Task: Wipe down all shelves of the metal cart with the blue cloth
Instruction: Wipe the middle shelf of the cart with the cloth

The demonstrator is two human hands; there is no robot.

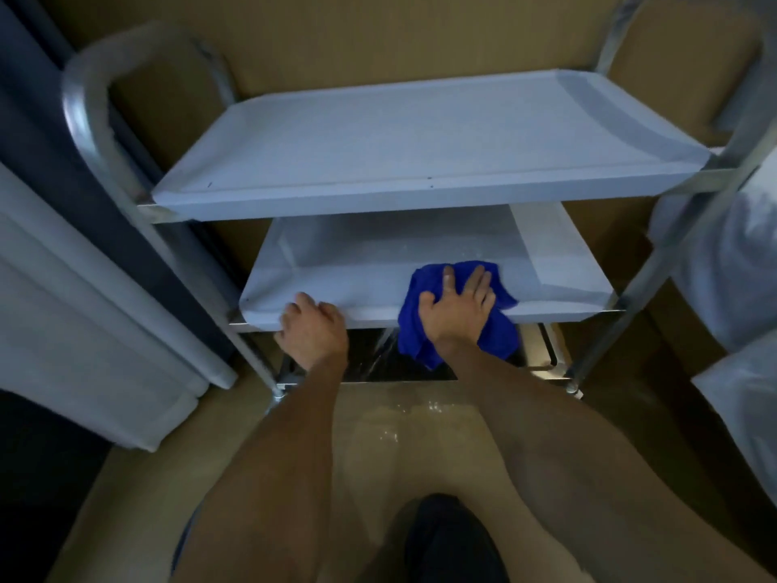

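A metal cart stands in front of me with a wide top shelf (420, 132), a middle shelf (357, 267) below it and a dark bottom shelf (542, 351) near the floor. My right hand (456, 307) lies flat, fingers spread, on the blue cloth (420, 288) at the middle shelf's front edge, right of centre. Part of the cloth hangs over that edge. My left hand (313, 330) grips the front lip of the middle shelf at its left end, fingers curled over the rim.
A white appliance or cabinet (84, 309) stands close on the left. White wrapped bundles (731, 267) sit at the right. The cart's tubular handle (96, 98) rises at the left. Brown floor with wet spots (395, 422) lies under me, my dark shoe (450, 540) below.
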